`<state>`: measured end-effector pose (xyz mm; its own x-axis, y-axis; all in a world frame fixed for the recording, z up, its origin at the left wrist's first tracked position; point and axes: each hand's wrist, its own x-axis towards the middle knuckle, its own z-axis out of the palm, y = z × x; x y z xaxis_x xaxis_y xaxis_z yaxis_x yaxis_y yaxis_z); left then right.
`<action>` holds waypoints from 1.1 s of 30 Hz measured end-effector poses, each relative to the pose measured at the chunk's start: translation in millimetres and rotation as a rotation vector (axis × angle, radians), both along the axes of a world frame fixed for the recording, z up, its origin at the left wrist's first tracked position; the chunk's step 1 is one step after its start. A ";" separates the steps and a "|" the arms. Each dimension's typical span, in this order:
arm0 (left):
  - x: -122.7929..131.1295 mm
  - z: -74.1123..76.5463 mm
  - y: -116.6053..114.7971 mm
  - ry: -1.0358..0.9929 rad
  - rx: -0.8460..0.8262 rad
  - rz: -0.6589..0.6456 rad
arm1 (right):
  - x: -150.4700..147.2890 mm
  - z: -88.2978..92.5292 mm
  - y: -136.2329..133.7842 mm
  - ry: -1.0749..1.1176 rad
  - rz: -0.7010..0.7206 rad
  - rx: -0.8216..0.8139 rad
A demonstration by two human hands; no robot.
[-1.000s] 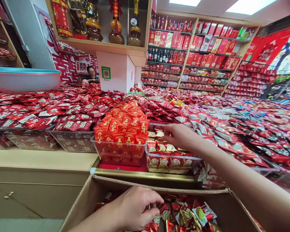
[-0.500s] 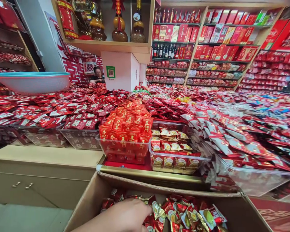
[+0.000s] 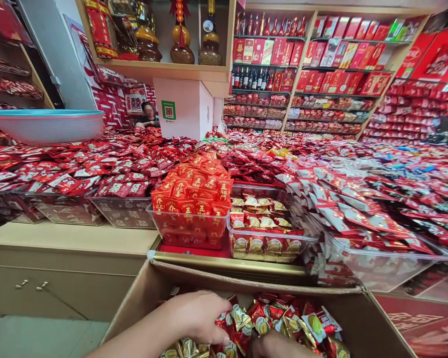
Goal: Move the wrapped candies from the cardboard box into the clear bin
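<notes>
An open cardboard box (image 3: 328, 296) stands low in front of me, with red, gold and white wrapped candies (image 3: 261, 318) loose inside. Over its left part is my left hand (image 3: 203, 315), fingers curled and thumb bent round a red-wrapped candy (image 3: 224, 319). My right hand (image 3: 278, 345) reaches in at the bottom edge, low among the candies; its fingers are hidden, so its grip does not show. Just beyond the box, a clear plastic bin (image 3: 272, 241) holds similar candies in neat rows. Left of it, another clear bin (image 3: 188, 228) is heaped with orange-red packets.
More clear bins piled with red packets flank these, such as a wide bin (image 3: 388, 266) at right. A blue-white basin (image 3: 45, 127) rests on the packets at left. An overhanging cabinet (image 3: 164, 69) and wall shelves (image 3: 269, 64) stand behind. A person (image 3: 148, 114) is far back.
My right hand has come into the box from the bottom edge. The left hand has shifted slightly up and left, showing its thumb and more candies. The view has moved a little.
</notes>
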<state>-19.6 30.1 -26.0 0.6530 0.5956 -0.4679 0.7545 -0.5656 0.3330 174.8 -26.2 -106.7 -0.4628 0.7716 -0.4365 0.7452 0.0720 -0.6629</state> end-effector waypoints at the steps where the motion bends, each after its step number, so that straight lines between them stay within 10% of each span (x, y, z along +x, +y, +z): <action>1: 0.4 2.8 -0.1 -0.024 -0.014 -0.003 | 1.0 3.8 3.0 0.065 -0.024 0.047; 5: 8.0 9.5 -3.9 -0.224 -0.157 0.017 | -0.2 27.7 8.9 0.420 -0.279 0.228; 14: 28.1 0.0 -8.9 -0.807 -0.854 0.237 | -5.6 53.4 -0.9 0.885 -0.610 0.021; 33: 30.8 9.2 -13.3 -0.879 -0.809 0.384 | -1.8 62.2 -3.1 1.002 -0.587 -0.047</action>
